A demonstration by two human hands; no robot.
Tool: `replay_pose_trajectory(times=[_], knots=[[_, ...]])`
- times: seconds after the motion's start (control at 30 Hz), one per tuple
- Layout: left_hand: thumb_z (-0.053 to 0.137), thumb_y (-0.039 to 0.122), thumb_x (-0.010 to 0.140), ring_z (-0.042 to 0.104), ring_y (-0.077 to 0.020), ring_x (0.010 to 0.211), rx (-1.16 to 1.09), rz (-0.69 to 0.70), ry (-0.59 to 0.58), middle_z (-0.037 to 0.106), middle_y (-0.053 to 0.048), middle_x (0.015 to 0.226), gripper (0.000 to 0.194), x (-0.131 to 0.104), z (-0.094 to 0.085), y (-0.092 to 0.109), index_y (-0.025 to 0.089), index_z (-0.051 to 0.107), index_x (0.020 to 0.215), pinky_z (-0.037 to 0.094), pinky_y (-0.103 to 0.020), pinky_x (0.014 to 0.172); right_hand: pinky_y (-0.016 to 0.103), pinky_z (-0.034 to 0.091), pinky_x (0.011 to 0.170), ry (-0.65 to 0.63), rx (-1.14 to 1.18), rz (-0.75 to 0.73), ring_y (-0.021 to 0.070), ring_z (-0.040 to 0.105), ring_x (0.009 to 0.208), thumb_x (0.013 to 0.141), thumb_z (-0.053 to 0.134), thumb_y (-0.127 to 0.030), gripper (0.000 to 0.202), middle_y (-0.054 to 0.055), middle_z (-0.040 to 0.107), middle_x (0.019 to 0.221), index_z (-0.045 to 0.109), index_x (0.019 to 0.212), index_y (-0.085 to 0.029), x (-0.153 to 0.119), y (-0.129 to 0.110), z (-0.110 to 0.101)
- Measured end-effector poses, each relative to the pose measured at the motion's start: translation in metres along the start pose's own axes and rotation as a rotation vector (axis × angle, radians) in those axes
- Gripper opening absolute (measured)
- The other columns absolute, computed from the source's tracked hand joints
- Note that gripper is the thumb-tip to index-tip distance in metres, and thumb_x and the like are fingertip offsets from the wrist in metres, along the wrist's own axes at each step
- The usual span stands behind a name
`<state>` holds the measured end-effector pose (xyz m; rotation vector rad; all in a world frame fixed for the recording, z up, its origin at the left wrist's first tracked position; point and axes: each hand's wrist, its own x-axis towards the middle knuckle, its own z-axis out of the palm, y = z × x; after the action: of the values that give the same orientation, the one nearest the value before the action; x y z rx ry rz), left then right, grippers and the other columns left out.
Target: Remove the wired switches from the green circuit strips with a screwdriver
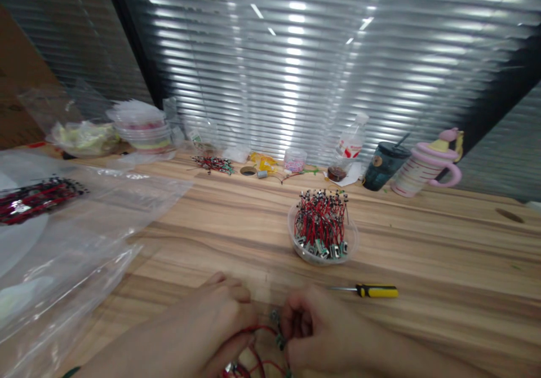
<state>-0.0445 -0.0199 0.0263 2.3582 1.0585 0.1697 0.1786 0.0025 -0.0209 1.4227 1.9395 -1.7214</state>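
Note:
My left hand [220, 313] is low in the view, its fingers curled over a red wire [262, 328] that comes out between thumb and forefinger. Close on its right, my right hand [319, 327] has thumb and fingertips pinched beside a small green circuit board [279, 341]. The board appears joined to the wire; what exactly lies between the right fingertips is hidden. More red wires and a shiny red piece [234, 370] show below the hands, cut off by the lower edge. Beyond the right hand lies a yellow and black screwdriver [378, 291].
A clear plastic bowl [354, 248] holds many wired boards. Plastic sheeting [143, 198] with a wire bundle [42, 198] covers the left. Along the back stand stacked tubs [141, 133], a bottle [353, 141], a dark tumbler [384, 167] and a pink mug [416, 169].

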Motion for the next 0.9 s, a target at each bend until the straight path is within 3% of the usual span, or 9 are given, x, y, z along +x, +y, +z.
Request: replay_pose_trajectory(times=[0.1,0.27,0.4,0.47,0.53,0.6,0.67,0.77,0.9], knots=[[0.041,0.023,0.098,0.055,-0.0155,0.095,-0.005,-0.072,0.01,0.06,0.0,0.098,0.02,-0.001,-0.004,-0.001,0.024,0.06,0.093,0.038,-0.026,0.081,-0.002,0.022,0.045,0.038,0.083,0.012,-0.0139,0.032,0.053,0.062,0.047,-0.033,0.052,-0.003,0.054,0.082,0.058,0.107,-0.008,0.003,-0.003,-0.001],[0.031,0.033,0.102,0.055,-0.0131,0.084,-0.179,-0.211,0.092,0.058,0.002,0.088,0.029,0.002,-0.005,-0.002,0.023,0.055,0.091,0.04,-0.025,0.074,-0.005,0.026,0.05,0.148,0.206,-0.111,-0.0149,0.036,0.058,0.066,0.05,-0.035,0.048,-0.002,0.053,0.084,0.052,0.103,-0.006,0.008,-0.002,0.005],[0.049,0.032,0.095,0.057,-0.0141,0.081,-0.357,-0.249,0.205,0.061,0.0,0.096,0.015,0.008,-0.006,-0.002,0.024,0.059,0.103,0.044,-0.026,0.072,-0.007,0.029,0.052,0.219,0.205,-0.18,-0.0163,0.037,0.058,0.067,0.049,-0.029,0.044,-0.001,0.054,0.088,0.051,0.105,-0.006,-0.004,-0.015,0.004],[0.064,0.033,0.085,0.059,-0.014,0.078,-0.654,-0.296,0.302,0.058,-0.004,0.119,0.04,0.011,-0.007,-0.002,0.028,0.051,0.122,0.047,-0.026,0.064,-0.01,0.029,0.053,0.302,0.121,-0.251,-0.017,0.039,0.06,0.07,0.048,-0.029,0.043,-0.001,0.055,0.085,0.055,0.106,-0.007,-0.016,-0.019,0.0],[0.074,0.035,0.077,0.064,-0.0184,0.09,-1.025,-0.313,0.404,0.047,-0.007,0.138,0.064,0.016,-0.008,0.0,0.032,0.041,0.132,0.052,-0.027,0.066,-0.013,0.031,0.056,0.456,0.055,-0.305,-0.017,0.042,0.061,0.073,0.046,-0.034,0.043,0.0,0.054,0.078,0.059,0.103,-0.006,-0.028,-0.017,-0.008],[0.074,0.036,0.076,0.061,-0.0262,0.109,-1.269,-0.346,0.591,0.048,-0.009,0.139,0.063,0.021,-0.008,0.002,0.026,0.044,0.13,0.053,-0.035,0.084,-0.013,0.036,0.059,0.711,0.066,-0.327,-0.0157,0.047,0.063,0.074,0.046,-0.042,0.048,0.002,0.055,0.078,0.059,0.103,-0.005,-0.038,-0.012,-0.021],[0.073,0.034,0.075,0.056,-0.0287,0.116,-1.374,-0.389,0.679,0.053,-0.01,0.134,0.056,0.026,-0.006,0.003,0.021,0.049,0.123,0.049,-0.039,0.094,-0.008,0.042,0.06,0.977,0.131,-0.309,-0.0124,0.052,0.066,0.073,0.049,-0.051,0.06,0.004,0.057,0.086,0.055,0.112,-0.006,-0.045,-0.003,-0.037],[0.069,0.035,0.078,0.056,-0.0253,0.11,-1.274,-0.46,0.613,0.058,-0.008,0.125,0.046,0.03,0.0,0.0,0.019,0.051,0.117,0.045,-0.036,0.09,-0.004,0.043,0.057,1.154,0.143,-0.225,-0.01,0.053,0.065,0.069,0.052,-0.054,0.07,0.003,0.057,0.089,0.049,0.123,-0.009,-0.049,0.013,-0.06],[0.061,0.04,0.084,0.052,-0.0213,0.095,-1.112,-0.518,0.487,0.06,-0.006,0.113,0.038,0.029,0.008,-0.003,0.02,0.052,0.115,0.039,-0.034,0.083,-0.007,0.036,0.052,1.245,0.024,-0.111,-0.0124,0.049,0.06,0.071,0.048,-0.05,0.057,0.002,0.058,0.084,0.06,0.111,-0.011,-0.05,0.029,-0.071]])
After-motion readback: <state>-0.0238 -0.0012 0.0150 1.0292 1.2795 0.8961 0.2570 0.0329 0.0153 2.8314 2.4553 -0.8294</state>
